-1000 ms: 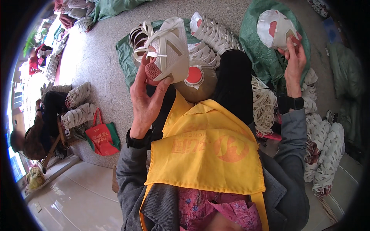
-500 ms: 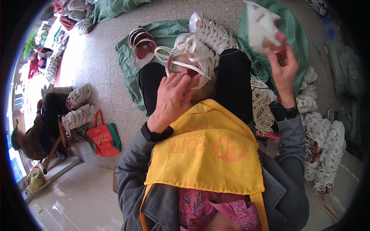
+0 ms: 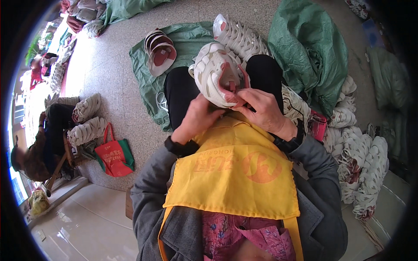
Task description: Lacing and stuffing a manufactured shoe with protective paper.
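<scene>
The rounded white-and-pink fabric shoe upper (image 3: 212, 80) sits between black-trousered knees (image 3: 264, 71), just ahead of the grip: the right hand (image 3: 264, 112) pinches its pink near edge (image 3: 234, 100); the left hand (image 3: 198, 117) curls alongside, partly hidden, its hold I can't tell; beyond lies a crumpled green plastic sheet (image 3: 190, 42)

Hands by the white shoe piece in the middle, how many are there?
2: the left hand at the lower left of the white shoe piece, and the right hand at its lower right. Parts of both are hidden.
</scene>
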### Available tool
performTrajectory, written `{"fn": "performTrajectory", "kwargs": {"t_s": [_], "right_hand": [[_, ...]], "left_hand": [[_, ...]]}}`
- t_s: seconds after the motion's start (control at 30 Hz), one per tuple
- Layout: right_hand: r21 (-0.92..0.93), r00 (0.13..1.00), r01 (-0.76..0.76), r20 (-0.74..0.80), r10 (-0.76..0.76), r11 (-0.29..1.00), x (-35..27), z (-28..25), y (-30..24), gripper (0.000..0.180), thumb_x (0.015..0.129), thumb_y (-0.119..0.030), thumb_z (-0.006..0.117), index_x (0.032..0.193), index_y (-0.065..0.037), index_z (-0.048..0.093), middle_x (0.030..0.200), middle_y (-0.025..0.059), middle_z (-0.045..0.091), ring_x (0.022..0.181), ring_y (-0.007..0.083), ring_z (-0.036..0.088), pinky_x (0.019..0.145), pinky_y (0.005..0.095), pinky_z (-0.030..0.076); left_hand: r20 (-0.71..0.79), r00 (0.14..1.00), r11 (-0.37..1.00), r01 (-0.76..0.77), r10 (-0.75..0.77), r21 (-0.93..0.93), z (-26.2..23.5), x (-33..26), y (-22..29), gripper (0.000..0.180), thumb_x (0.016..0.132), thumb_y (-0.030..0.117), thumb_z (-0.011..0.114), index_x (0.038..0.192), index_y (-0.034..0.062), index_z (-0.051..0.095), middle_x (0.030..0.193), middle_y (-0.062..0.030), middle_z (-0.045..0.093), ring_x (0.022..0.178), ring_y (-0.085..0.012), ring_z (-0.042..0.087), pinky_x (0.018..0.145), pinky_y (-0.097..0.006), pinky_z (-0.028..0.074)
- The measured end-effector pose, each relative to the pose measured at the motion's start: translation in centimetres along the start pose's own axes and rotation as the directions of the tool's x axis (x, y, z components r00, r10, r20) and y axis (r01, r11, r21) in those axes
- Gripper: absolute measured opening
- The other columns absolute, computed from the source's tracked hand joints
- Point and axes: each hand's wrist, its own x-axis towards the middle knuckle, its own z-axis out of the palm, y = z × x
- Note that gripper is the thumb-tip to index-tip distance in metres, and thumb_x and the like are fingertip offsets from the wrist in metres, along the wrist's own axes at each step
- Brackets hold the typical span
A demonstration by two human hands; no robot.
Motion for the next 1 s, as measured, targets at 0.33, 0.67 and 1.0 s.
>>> {"fn": "performTrajectory", "kwargs": {"t_s": [0.33, 0.67, 1.0], "right_hand": [[-0.151, 0.958, 0.061, 0.285, -0.016, 0.987, 1.0, 1.2, 0.8, 0.022, 0.084, -0.014, 0.073, 0.098, -0.006, 0.058, 0.093, 0.0118, 0.063, 0.084, 0.0324, 0.066, 0.072, 0.0420, 0.055], [-0.343, 0.880, 0.306, 0.458, -0.126, 0.888, 1.1, 3.2, 0.9, 0.009, 0.087, -0.010, 0.060, 0.096, -0.008, 0.059, 0.085, 0.0108, 0.063, 0.076, 0.0272, 0.068, 0.067, 0.0374, 0.055], [-0.181, 0.929, 0.104, 0.370, -0.031, 0.978, -0.1, 3.1, 1.5, 0.039, 0.076, -0.011, 0.077, 0.109, 0.001, 0.060, 0.101, 0.0154, 0.063, 0.095, 0.0316, 0.064, 0.082, 0.0390, 0.054]], "left_hand": [[-0.260, 0.926, 0.961, 0.273, -0.273, -0.035, -1.9, -1.2, 2.4, 0.036, 0.083, 0.000, 0.074, 0.110, -0.0017, 0.052, 0.108, -0.0163, 0.063, 0.103, -0.0283, 0.066, 0.085, -0.036, 0.059], [-0.314, 0.946, 0.951, 0.017, 0.085, 0.310, -0.9, 0.3, 0.8, 0.029, 0.083, -0.004, 0.073, 0.106, -0.0014, 0.054, 0.100, -0.0134, 0.053, 0.085, -0.0293, 0.061, 0.064, -0.033, 0.057], [-0.311, 0.937, 0.921, -0.027, 0.158, 0.388, -1.1, 1.1, 2.1, 0.036, 0.077, -0.006, 0.073, 0.107, 0.0011, 0.056, 0.109, -0.0157, 0.053, 0.095, -0.0358, 0.058, 0.077, -0.044, 0.051]]}}
